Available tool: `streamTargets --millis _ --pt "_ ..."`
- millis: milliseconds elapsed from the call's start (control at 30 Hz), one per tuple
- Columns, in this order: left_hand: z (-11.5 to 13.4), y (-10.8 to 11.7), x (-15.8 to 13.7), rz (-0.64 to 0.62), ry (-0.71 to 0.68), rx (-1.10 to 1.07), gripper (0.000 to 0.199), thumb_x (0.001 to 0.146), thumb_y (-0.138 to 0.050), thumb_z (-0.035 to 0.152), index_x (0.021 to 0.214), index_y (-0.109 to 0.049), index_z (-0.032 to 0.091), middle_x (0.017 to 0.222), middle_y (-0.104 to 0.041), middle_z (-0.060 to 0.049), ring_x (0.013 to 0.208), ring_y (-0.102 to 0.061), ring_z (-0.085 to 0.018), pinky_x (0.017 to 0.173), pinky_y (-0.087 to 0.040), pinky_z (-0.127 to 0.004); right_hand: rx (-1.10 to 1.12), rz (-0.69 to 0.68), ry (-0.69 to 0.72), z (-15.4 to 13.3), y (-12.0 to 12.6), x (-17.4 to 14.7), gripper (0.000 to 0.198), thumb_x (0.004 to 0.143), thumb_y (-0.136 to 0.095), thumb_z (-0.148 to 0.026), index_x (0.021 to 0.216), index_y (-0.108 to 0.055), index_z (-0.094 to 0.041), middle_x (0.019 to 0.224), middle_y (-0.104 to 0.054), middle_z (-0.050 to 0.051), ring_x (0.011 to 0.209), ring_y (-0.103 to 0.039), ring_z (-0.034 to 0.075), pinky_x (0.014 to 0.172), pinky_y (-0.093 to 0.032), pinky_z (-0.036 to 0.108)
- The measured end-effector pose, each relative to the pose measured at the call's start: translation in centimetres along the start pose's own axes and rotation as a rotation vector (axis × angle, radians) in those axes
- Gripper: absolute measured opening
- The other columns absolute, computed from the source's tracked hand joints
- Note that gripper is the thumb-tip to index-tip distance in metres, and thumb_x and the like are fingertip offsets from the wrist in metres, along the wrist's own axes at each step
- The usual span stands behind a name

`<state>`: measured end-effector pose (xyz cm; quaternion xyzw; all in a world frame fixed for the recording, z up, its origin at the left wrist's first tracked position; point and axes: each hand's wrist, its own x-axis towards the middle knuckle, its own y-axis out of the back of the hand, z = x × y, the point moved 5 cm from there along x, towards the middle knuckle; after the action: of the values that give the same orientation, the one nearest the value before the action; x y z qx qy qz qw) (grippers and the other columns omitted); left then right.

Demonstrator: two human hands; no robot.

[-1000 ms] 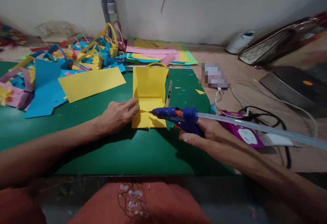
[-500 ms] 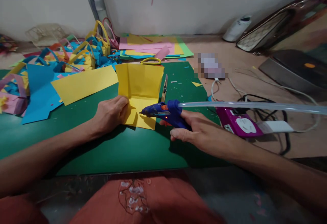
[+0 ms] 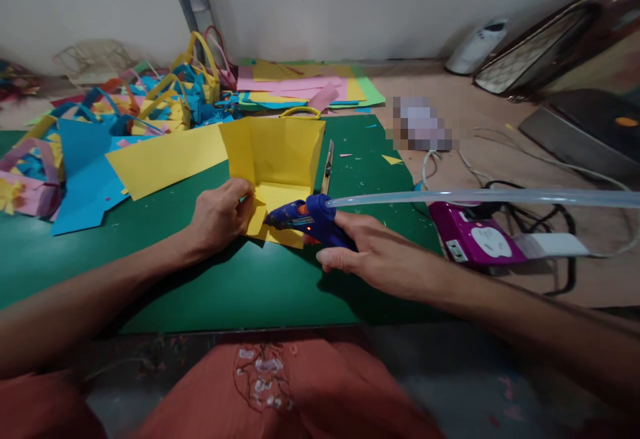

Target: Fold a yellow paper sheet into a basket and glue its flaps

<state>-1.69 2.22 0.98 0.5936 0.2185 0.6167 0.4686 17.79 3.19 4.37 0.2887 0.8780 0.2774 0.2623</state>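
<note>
Folded yellow card (image 3: 285, 149), one: stood part-creased near the middle of the green mat (image 3: 240, 299), back panel raised, front flaps low. Left hand (image 3: 220, 212): fingers closed, pinching the card's left edge by a front flap. Right hand (image 3: 367, 245): wrapped round the handle of a blue hot-glue gun (image 3: 293, 217), its nozzle at that flap; contact could not be told, nor was any glue bead visible. Clear glue stick (image 3: 450, 197): trailed from the gun's rear. Sound handling, by judgement, called for a thin, even line kept inside the edge, pinching fingers clear of the hot tip, and the crease held square. Beyond: utility knife (image 3: 328, 169), right; plain yellow strip (image 3: 170, 159), left.
</note>
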Motion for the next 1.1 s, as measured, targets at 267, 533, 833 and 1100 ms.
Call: streamTargets --millis 267,533,833,1100 --pt "0.01 -0.02 -0.03 0.005 -0.015 -0.036 0.011 0.077 -0.046 0.014 0.081 -0.057 0.015 0.083 -0.067 -0.007 0.072 -0.062 -0.015 0.059 -0.047 -0.023 -0.019 0.020 0.037 -0.65 -0.12 0.25 0.022 0.078 -0.050 -0.026 0.097 -0.054 -0.016 0.091 -0.061 0.004 0.078 -0.055 0.017 0.066 -0.041 0.026" --pt "-0.03 -0.04 -0.06 -0.004 -0.012 -0.022 0.010 0.078 -0.046 0.016 0.080 -0.056 0.015 0.085 -0.067 -0.007 0.071 -0.062 -0.015 0.059 -0.048 -0.024 -0.075 0.063 0.027 -0.25 0.10 0.31 0.026 0.079 -0.048 -0.032 0.099 -0.055 -0.017 0.094 -0.060 0.006 0.086 -0.055 0.020 0.073 -0.043 0.029" --pt "0.13 0.05 0.01 -0.001 -0.009 -0.022 0.009 0.077 -0.047 0.014 0.078 -0.056 0.015 0.082 -0.067 -0.006 0.071 -0.062 -0.014 0.060 -0.048 -0.022 -0.096 0.052 0.049 -0.30 -0.10 -0.56 0.037 0.077 -0.049 -0.036 0.110 -0.056 -0.019 0.105 -0.061 0.008 0.098 -0.054 0.024 0.082 -0.042 0.033" --pt "-0.05 -0.10 -0.11 -0.008 -0.010 -0.009 0.010 0.077 -0.047 0.016 0.080 -0.056 0.015 0.084 -0.067 -0.006 0.071 -0.062 -0.014 0.060 -0.047 -0.023 -0.116 0.070 0.020 -0.16 0.39 0.33 0.031 0.079 -0.047 -0.034 0.105 -0.055 -0.018 0.102 -0.061 0.007 0.093 -0.054 0.022 0.080 -0.042 0.031"
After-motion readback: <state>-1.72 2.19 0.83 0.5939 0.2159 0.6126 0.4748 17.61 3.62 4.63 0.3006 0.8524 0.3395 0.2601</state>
